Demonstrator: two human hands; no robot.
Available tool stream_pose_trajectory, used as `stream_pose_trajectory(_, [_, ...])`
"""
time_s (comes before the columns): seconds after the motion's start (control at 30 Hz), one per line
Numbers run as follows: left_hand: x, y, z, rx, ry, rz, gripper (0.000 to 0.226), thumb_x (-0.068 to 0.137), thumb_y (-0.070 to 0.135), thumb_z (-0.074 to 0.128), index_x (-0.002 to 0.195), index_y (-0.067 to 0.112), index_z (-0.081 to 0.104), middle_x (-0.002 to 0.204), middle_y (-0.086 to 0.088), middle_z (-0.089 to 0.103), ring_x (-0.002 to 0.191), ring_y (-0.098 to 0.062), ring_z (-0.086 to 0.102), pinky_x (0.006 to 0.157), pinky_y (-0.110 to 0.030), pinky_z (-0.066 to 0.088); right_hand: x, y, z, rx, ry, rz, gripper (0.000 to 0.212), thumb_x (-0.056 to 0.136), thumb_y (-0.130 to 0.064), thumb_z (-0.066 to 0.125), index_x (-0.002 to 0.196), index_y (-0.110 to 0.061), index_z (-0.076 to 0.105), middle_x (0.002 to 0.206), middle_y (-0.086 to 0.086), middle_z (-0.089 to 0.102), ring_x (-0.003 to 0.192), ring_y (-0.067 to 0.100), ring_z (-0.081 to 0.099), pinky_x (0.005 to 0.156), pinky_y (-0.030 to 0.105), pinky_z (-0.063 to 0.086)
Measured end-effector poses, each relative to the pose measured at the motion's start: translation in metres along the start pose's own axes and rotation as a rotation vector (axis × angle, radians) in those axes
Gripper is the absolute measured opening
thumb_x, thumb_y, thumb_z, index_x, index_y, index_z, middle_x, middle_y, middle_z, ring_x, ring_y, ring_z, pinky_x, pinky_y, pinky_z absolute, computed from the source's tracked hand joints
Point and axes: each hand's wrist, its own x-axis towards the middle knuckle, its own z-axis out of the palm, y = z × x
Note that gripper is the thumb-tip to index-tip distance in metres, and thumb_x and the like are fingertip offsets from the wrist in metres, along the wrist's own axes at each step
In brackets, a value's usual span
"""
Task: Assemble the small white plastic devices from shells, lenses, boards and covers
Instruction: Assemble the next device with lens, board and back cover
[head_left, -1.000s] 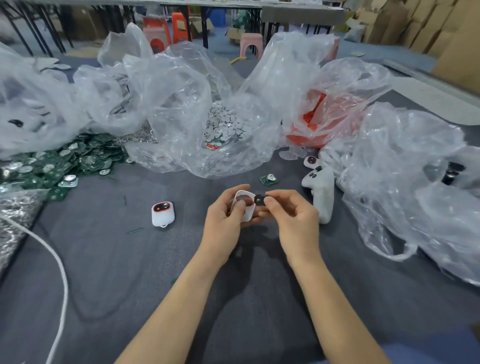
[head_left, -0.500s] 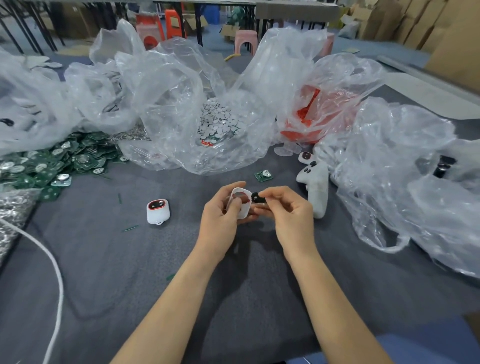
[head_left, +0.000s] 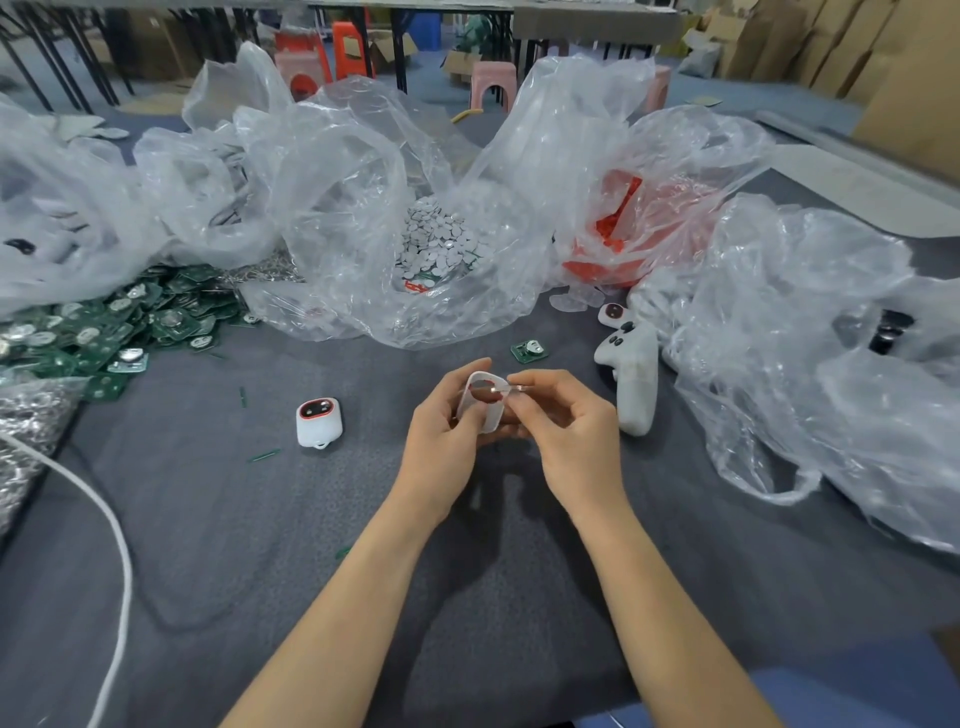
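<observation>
Both arms are showing bare: the left forearm and the right forearm are lying uncovered right up to the left hand and the right hand, whose fingers are bare too. A patch of blue cloth is showing at the lower right edge, beside the right forearm; which garment it is cannot be told.

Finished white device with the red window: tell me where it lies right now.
Head view: the finished device lies on the grey table, left of the left hand, nearer the person than the heap of green boards.
</observation>
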Motion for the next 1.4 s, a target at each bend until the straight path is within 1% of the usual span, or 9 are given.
stream_pose_trajectory(0.23, [0.001, -0.003, -0.004, -0.044, -0.053, -0.001, 0.032, 0.096, -0.007, 0.045, 0.108, 0.014, 0.065, 0.107, -0.007, 0.068, 0.102, -0.019, 0.066, 0.08, -0.025, 0.054, 0.002, 0.002, 0.0, -0.122, 0.059, -0.029, 0.008, 0.085, -0.016, 0.07, 0.088, -0.021, 0.074, 0.084, -0.008, 0.065, 0.074, 0.008, 0.062, 0.069, 0.024, 0.048])
stream_pose_trajectory(0.4, [0.002, -0.005, -0.01, -0.095, -0.139, -0.029, 0.027, 0.092, 0.003, 0.057, 0.101, 0.024, 0.072, 0.101, -0.008, 0.07, 0.095, -0.019, 0.067, 0.08, -0.026, 0.054, 0.002, 0.001, 0.006, 0.052, 0.141, 0.073, 0.016, 0.079, -0.011, 0.076, 0.071, -0.018, 0.065, 0.089, 0.01, 0.058, 0.062, 0.017, 0.059, 0.049, 0.018, 0.046])
stream_pose_trajectory(0.47, [0.003, -0.005, -0.011, -0.095, -0.147, -0.047, 0.023, 0.086, 0.01, 0.062, 0.099, 0.026, 0.073, 0.097, -0.006, 0.071, 0.091, -0.018, 0.067, 0.078, -0.026, 0.054, 0.003, 0.0, 0.007, 0.093, 0.15, 0.09, 0.02, 0.079, -0.008, 0.075, 0.072, -0.016, 0.058, 0.084, 0.014, 0.06, 0.056, 0.014, 0.059, 0.049, 0.02, 0.047])
stream_pose_trajectory(0.57, [0.003, -0.006, -0.012, -0.074, -0.14, -0.05, 0.021, 0.083, 0.014, 0.064, 0.099, 0.026, 0.072, 0.094, -0.004, 0.071, 0.089, -0.018, 0.068, 0.078, -0.028, 0.055, 0.003, -0.001, 0.006, 0.144, 0.096, 0.118, 0.02, 0.081, -0.003, 0.071, 0.084, -0.017, 0.056, 0.077, 0.006, 0.063, 0.06, 0.014, 0.058, 0.048, 0.021, 0.046])
stream_pose_trajectory(0.77, [-0.001, -0.006, -0.011, -0.001, -0.137, -0.005, 0.019, 0.095, 0.005, 0.054, 0.105, 0.016, 0.066, 0.094, -0.005, 0.073, 0.087, -0.017, 0.069, 0.077, -0.027, 0.055, 0.005, -0.002, 0.001, 0.214, 0.013, 0.241, 0.028, 0.083, 0.001, 0.066, 0.103, -0.017, 0.06, 0.079, -0.003, 0.063, 0.056, 0.005, 0.056, 0.045, 0.018, 0.042])
stream_pose_trajectory(0.9, [-0.002, -0.004, -0.009, 0.028, -0.126, 0.004, 0.021, 0.096, 0.002, 0.052, 0.103, 0.014, 0.066, 0.091, -0.005, 0.073, 0.085, -0.016, 0.069, 0.076, -0.029, 0.056, 0.004, -0.003, 0.001, 0.155, -0.021, 0.236, 0.031, 0.083, 0.002, 0.065, 0.104, -0.021, 0.064, 0.087, 0.003, 0.062, 0.058, 0.01, 0.052, 0.044, 0.017, 0.039])
stream_pose_trajectory(1.07, [-0.001, -0.002, -0.008, 0.033, -0.092, -0.008, 0.014, 0.096, 0.008, 0.054, 0.101, 0.013, 0.066, 0.088, -0.007, 0.073, 0.083, -0.018, 0.069, 0.077, -0.032, 0.058, 0.004, -0.004, -0.001, 0.107, -0.035, 0.21, 0.031, 0.081, -0.001, 0.067, 0.104, -0.022, 0.066, 0.091, 0.003, 0.064, 0.073, 0.012, 0.056, 0.055, 0.018, 0.04])
stream_pose_trajectory(1.2, [-0.002, -0.001, -0.007, 0.046, -0.086, 0.014, 0.014, 0.096, 0.009, 0.054, 0.1, 0.013, 0.067, 0.09, -0.008, 0.071, 0.086, -0.017, 0.066, 0.076, -0.029, 0.056, 0.003, -0.006, 0.0, 0.197, -0.029, 0.24, 0.027, 0.083, -0.001, 0.067, 0.103, -0.017, 0.066, 0.082, 0.003, 0.065, 0.061, 0.006, 0.059, 0.046, 0.015, 0.04])
stream_pose_trajectory(1.4, [-0.004, 0.001, -0.005, 0.062, -0.101, 0.017, 0.023, 0.081, 0.023, 0.07, 0.103, 0.02, 0.068, 0.089, 0.003, 0.071, 0.078, -0.013, 0.068, 0.064, -0.023, 0.053, 0.004, -0.004, -0.003, 0.293, -0.012, 0.261, 0.021, 0.084, -0.002, 0.066, 0.096, -0.02, 0.066, 0.071, -0.003, 0.071, 0.06, 0.005, 0.063, 0.051, 0.019, 0.048])
